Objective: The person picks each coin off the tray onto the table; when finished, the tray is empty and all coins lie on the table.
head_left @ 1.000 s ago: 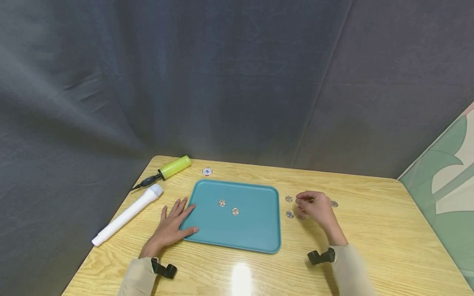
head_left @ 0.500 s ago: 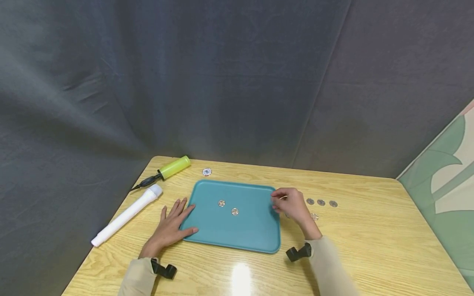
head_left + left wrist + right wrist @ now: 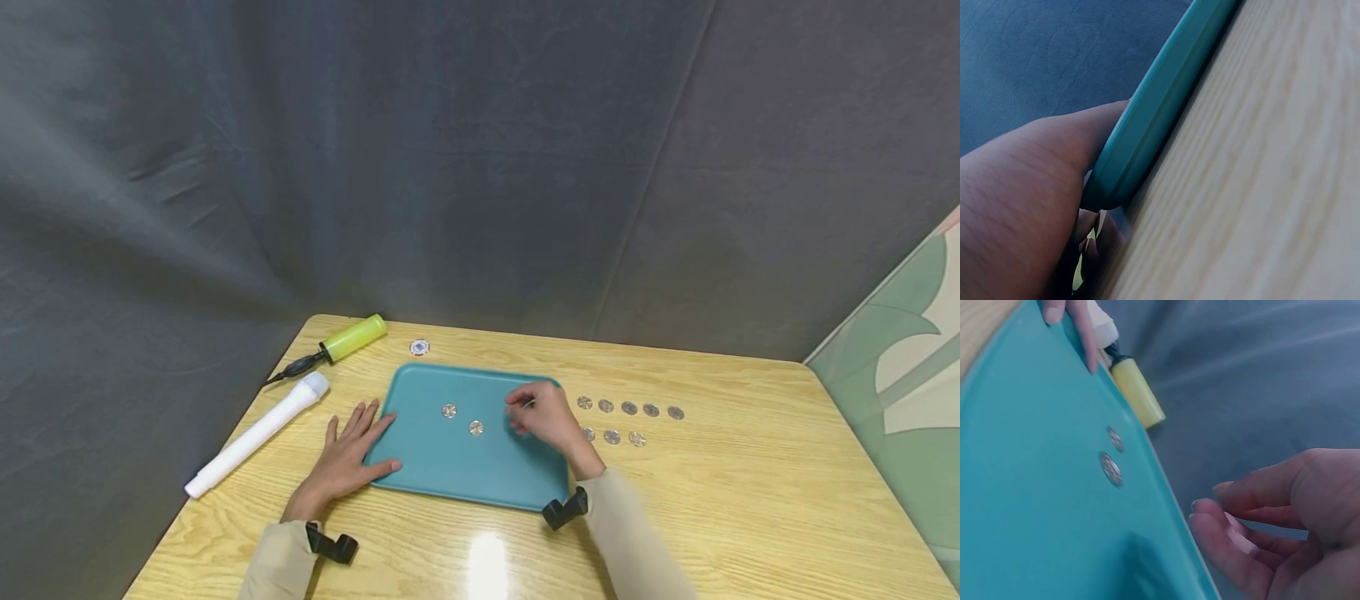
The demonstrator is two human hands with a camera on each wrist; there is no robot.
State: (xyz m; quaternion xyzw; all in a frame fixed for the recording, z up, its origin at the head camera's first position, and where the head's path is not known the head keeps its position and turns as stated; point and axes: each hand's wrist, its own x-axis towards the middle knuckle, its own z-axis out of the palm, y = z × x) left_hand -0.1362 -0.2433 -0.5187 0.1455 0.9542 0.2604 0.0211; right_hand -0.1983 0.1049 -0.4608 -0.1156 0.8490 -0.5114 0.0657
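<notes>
Head view: coins to rectangular teal plastic tray [image 3: 420, 467]
Two small silver coins [image 3: 462, 420] in; eight left on table; right hand [image 3: 546, 418] pinches one; left hand [image 3: 347, 459] spread flat at the rim

Even overhead light, glare on the table [image 3: 489, 560]; wrist views blurred.

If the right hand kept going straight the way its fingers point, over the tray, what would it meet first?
Probably the nearer coin on the teal tray: the right hand points leftward at it, though its height above the tray is unclear.

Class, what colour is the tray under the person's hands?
Teal; the tray shows best in the head view.
</notes>
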